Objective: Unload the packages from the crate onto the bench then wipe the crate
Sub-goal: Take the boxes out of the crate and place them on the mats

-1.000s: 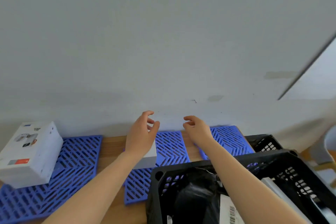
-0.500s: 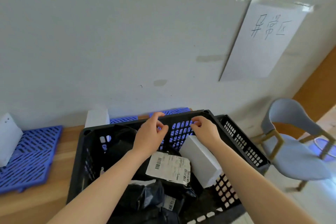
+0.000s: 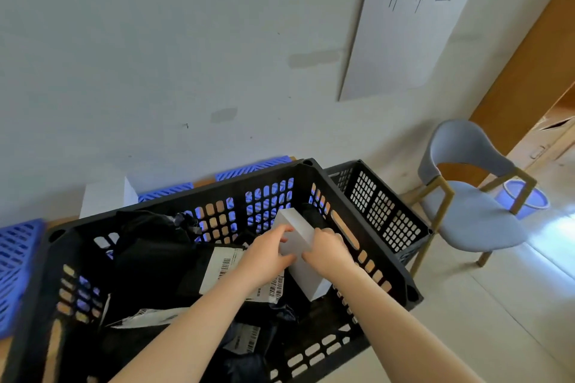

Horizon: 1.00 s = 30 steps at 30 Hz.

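Observation:
A black slatted crate (image 3: 367, 218) fills the lower middle of the view. Inside it lie several black poly-bag parcels (image 3: 149, 246) with white barcode labels (image 3: 222, 267). A long white box (image 3: 295, 233) leans against the crate's right wall. My left hand (image 3: 267, 255) grips the box's left side, thumb on top. My right hand (image 3: 326, 250) grips its right side. Behind the crate's far rim, a white box (image 3: 105, 196) stands on the bench.
Blue slatted mats (image 3: 18, 267) cover the wooden bench along the grey wall. A second black crate (image 3: 382, 211) sits right of the first. A blue chair (image 3: 476, 205) and a blue basin (image 3: 525, 199) stand on the floor to the right. A paper sign (image 3: 413, 19) hangs above.
My view swung from the bench down to the crate. Both hands dropped from the crate's far rim onto the long white box and took hold of it.

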Each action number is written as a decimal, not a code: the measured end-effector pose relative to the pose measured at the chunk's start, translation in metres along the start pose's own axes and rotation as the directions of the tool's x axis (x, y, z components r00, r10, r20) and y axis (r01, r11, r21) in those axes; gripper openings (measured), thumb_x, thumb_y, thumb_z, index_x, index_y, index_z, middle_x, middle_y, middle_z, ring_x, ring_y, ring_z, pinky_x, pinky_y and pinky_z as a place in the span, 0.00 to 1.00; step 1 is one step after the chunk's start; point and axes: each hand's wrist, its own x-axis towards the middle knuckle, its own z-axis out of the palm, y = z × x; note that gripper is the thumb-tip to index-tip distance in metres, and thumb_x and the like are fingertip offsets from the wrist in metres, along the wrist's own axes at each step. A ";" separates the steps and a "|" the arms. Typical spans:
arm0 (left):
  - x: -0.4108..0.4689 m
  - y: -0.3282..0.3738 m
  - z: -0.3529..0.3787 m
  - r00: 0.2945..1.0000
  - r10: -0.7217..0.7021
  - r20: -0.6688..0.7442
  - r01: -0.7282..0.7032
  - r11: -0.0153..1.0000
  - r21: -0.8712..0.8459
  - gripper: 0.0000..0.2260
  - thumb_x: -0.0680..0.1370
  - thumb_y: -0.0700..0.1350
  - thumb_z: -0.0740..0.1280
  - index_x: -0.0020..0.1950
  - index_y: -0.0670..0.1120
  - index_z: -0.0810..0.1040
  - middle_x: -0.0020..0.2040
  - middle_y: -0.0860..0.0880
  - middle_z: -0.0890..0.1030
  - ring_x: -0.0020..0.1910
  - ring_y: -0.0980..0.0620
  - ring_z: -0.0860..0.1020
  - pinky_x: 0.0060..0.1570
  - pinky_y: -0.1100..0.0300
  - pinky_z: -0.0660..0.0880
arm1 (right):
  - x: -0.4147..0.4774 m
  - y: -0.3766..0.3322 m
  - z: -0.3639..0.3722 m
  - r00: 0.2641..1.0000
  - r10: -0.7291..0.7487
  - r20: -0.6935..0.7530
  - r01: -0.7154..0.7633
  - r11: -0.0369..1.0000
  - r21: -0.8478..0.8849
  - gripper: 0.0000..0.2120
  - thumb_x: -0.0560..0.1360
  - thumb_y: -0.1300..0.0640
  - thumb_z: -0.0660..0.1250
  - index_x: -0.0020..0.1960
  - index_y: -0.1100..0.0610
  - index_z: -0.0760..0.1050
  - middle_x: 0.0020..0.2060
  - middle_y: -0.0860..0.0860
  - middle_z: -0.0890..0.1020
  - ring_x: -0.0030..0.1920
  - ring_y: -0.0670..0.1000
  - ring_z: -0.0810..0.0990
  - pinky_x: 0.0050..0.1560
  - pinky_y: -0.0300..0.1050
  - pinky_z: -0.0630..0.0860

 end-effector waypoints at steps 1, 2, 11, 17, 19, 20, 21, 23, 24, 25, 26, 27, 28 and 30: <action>0.002 -0.001 0.002 1.000 -0.003 0.010 0.002 1.000 0.008 0.26 0.76 0.46 0.70 0.73 0.55 0.65 0.65 0.52 0.74 0.57 0.54 0.75 0.61 0.52 0.75 | 0.003 0.002 0.002 1.000 0.004 0.000 -0.004 1.000 -0.011 0.18 0.77 0.53 0.63 0.63 0.60 0.69 0.60 0.56 0.71 0.61 0.57 0.70 0.56 0.50 0.73; 0.003 -0.001 0.004 1.000 -0.002 0.014 0.002 1.000 0.016 0.27 0.77 0.46 0.69 0.73 0.55 0.65 0.65 0.52 0.74 0.56 0.54 0.76 0.60 0.53 0.75 | 0.005 0.003 0.004 1.000 0.005 -0.011 -0.006 1.000 -0.021 0.17 0.76 0.54 0.63 0.63 0.59 0.70 0.59 0.56 0.70 0.61 0.57 0.69 0.56 0.50 0.73; 0.004 -0.005 0.000 1.000 0.013 0.012 -0.013 1.000 0.021 0.26 0.77 0.47 0.69 0.74 0.55 0.64 0.68 0.51 0.73 0.51 0.57 0.76 0.57 0.57 0.75 | 0.007 0.005 0.007 0.996 0.046 -0.071 -0.047 0.999 -0.025 0.20 0.74 0.53 0.66 0.65 0.54 0.70 0.65 0.58 0.65 0.67 0.59 0.63 0.58 0.49 0.71; -0.006 -0.002 -0.004 1.000 0.015 0.008 -0.015 1.000 -0.003 0.26 0.78 0.47 0.68 0.74 0.55 0.64 0.67 0.51 0.74 0.52 0.57 0.76 0.56 0.59 0.74 | -0.006 0.002 0.007 0.992 -0.021 -0.122 0.025 0.999 0.032 0.24 0.75 0.53 0.67 0.69 0.51 0.66 0.61 0.55 0.70 0.59 0.57 0.73 0.54 0.52 0.76; -0.012 0.000 -0.008 1.000 0.004 -0.016 -0.004 1.000 -0.012 0.25 0.78 0.48 0.68 0.74 0.54 0.64 0.64 0.52 0.74 0.50 0.57 0.76 0.56 0.58 0.75 | -0.014 0.001 0.003 0.980 -0.045 -0.192 0.063 0.994 0.088 0.26 0.74 0.52 0.67 0.71 0.50 0.65 0.64 0.54 0.71 0.61 0.56 0.73 0.56 0.52 0.76; -0.016 0.001 -0.011 1.000 0.000 -0.031 -0.001 1.000 -0.011 0.25 0.78 0.48 0.68 0.74 0.54 0.64 0.61 0.52 0.74 0.49 0.57 0.77 0.55 0.57 0.75 | -0.018 0.000 -0.002 0.974 -0.051 -0.221 0.078 0.990 0.117 0.27 0.75 0.51 0.68 0.71 0.50 0.65 0.65 0.54 0.71 0.63 0.56 0.72 0.58 0.51 0.75; -0.020 0.003 -0.015 0.999 -0.001 -0.048 0.001 1.000 -0.009 0.25 0.78 0.48 0.68 0.74 0.54 0.64 0.59 0.53 0.74 0.49 0.58 0.77 0.54 0.57 0.76 | -0.023 0.000 -0.008 0.968 -0.052 -0.246 0.090 0.985 0.146 0.27 0.75 0.51 0.68 0.71 0.49 0.65 0.66 0.54 0.71 0.65 0.55 0.71 0.59 0.50 0.74; -0.028 0.007 -0.022 0.996 -0.006 -0.085 0.005 1.000 -0.016 0.26 0.78 0.49 0.68 0.75 0.54 0.63 0.54 0.53 0.75 0.48 0.57 0.77 0.52 0.59 0.75 | -0.034 -0.001 -0.022 0.957 -0.035 -0.289 0.105 0.968 0.229 0.25 0.75 0.51 0.68 0.71 0.48 0.67 0.66 0.52 0.71 0.64 0.53 0.71 0.56 0.47 0.71; -0.034 0.009 -0.026 0.995 -0.015 -0.103 0.012 0.999 -0.036 0.26 0.78 0.49 0.68 0.75 0.54 0.63 0.54 0.53 0.75 0.48 0.57 0.77 0.51 0.60 0.74 | -0.040 -0.001 -0.029 0.949 -0.028 -0.315 0.122 0.952 0.281 0.25 0.74 0.50 0.68 0.70 0.47 0.69 0.65 0.51 0.71 0.61 0.52 0.73 0.53 0.45 0.71; -0.039 0.012 -0.031 0.992 -0.024 -0.121 0.016 0.998 -0.067 0.26 0.79 0.49 0.68 0.75 0.54 0.63 0.53 0.52 0.76 0.49 0.56 0.77 0.51 0.60 0.74 | -0.045 -0.002 -0.035 0.939 -0.022 -0.345 0.145 0.930 0.336 0.24 0.74 0.49 0.69 0.69 0.47 0.70 0.64 0.50 0.73 0.58 0.50 0.74 0.51 0.43 0.71; -0.044 0.014 -0.035 0.990 -0.034 -0.139 0.019 0.994 -0.107 0.26 0.79 0.49 0.67 0.75 0.53 0.62 0.53 0.50 0.77 0.50 0.55 0.77 0.51 0.60 0.73 | -0.050 -0.004 -0.040 0.928 -0.015 -0.372 0.169 0.907 0.386 0.23 0.73 0.49 0.69 0.68 0.46 0.71 0.62 0.50 0.73 0.55 0.49 0.74 0.50 0.42 0.70; -0.049 0.016 -0.039 0.986 -0.039 -0.160 0.015 0.989 -0.146 0.27 0.79 0.49 0.67 0.76 0.53 0.62 0.52 0.50 0.77 0.50 0.55 0.77 0.51 0.60 0.72 | -0.056 -0.007 -0.046 0.918 -0.008 -0.395 0.192 0.883 0.428 0.23 0.73 0.49 0.69 0.67 0.46 0.71 0.61 0.49 0.74 0.53 0.48 0.73 0.50 0.43 0.71; -0.055 0.019 -0.044 0.983 -0.043 -0.178 0.011 0.984 -0.177 0.27 0.79 0.49 0.66 0.76 0.53 0.61 0.52 0.50 0.78 0.50 0.56 0.76 0.50 0.60 0.70 | -0.061 -0.011 -0.050 0.911 0.002 -0.413 0.210 0.858 0.468 0.22 0.73 0.50 0.69 0.67 0.46 0.71 0.60 0.49 0.75 0.53 0.48 0.74 0.51 0.45 0.73; -0.067 0.023 -0.053 0.979 -0.042 -0.201 -0.004 0.975 -0.224 0.27 0.80 0.50 0.66 0.77 0.54 0.58 0.52 0.52 0.78 0.49 0.61 0.74 0.52 0.60 0.67 | -0.071 -0.020 -0.057 0.899 0.025 -0.438 0.245 0.800 0.547 0.21 0.73 0.51 0.69 0.65 0.45 0.72 0.59 0.49 0.76 0.54 0.50 0.75 0.54 0.49 0.75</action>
